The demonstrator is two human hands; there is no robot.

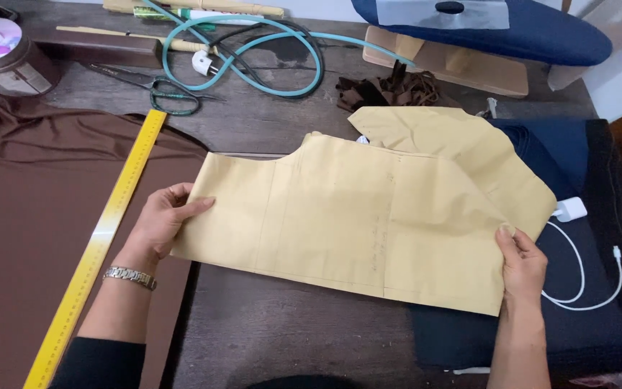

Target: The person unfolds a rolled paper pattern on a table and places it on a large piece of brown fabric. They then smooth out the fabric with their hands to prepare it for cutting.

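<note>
A large tan paper pattern piece (354, 216) with faint pencil lines is held flat above the dark wooden table (268, 331). My left hand (161, 222) grips its left edge; a metal bracelet sits on that wrist. My right hand (521, 263) pinches its right edge. A second tan paper piece (462, 140) lies folded behind and partly under the first. Brown fabric (23, 216) is spread over the table's left side, and a long yellow ruler (102, 238) lies diagonally across it, just left of my left hand.
Green-handled scissors (170, 95), a coiled teal cable (268, 50) with a white plug and a round tin (1, 47) lie at the back. Dark blue cloth (570, 317) with a white charger and cord (574, 212) is at right. A padded blue board (512, 25) stands behind.
</note>
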